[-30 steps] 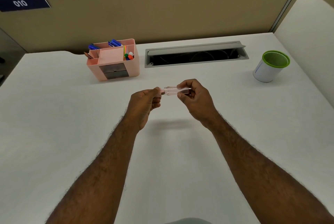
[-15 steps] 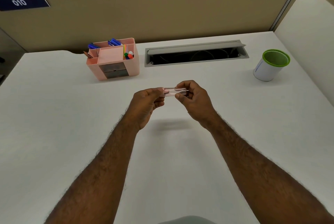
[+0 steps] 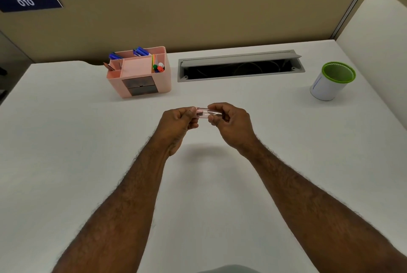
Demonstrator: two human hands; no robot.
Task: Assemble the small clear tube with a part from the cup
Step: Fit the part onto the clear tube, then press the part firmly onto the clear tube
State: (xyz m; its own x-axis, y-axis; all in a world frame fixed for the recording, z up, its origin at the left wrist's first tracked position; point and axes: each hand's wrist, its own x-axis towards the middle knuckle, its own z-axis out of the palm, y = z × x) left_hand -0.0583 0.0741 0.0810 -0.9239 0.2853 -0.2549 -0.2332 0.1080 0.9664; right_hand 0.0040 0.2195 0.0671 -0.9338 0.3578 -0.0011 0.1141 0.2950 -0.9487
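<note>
Tube (image 3: 208, 112), small and clear, is held level above the middle of the white desk (image 3: 66, 140), pinched at both ends between two hands. It lies crosswise, and a faint pink tint runs along its upper edge. Whether a part already sits inside it is too small to tell.

Far left, on the tan partition (image 3: 198, 14), hangs a dark blue sign (image 3: 29, 2) with white digits. Below it and nearer the middle, a pink organizer (image 3: 141, 72) stands on the desk near its back edge; blue pens (image 3: 138, 51) stick out of its rear compartments, small coloured bits fill its right slot, and two dark drawers face forward.

The left hand (image 3: 178, 126) comes in from the lower left, fingers curled in, its thumb and fingertips closed on the tube's left end. The right hand (image 3: 233, 125) mirrors it, thumb and forefinger gripping the tube's right end, the other fingers folded under. Both forearms are bare, and their soft shadow falls on the desk just below the hands.

Behind the hands, a grey cable slot (image 3: 240, 65) is set into the desk, its flap raised and dark cables visible inside. Far right, well apart from the hands, the cup (image 3: 330, 81) stands upright, white with a green rim and green lining; its contents cannot be seen.
</note>
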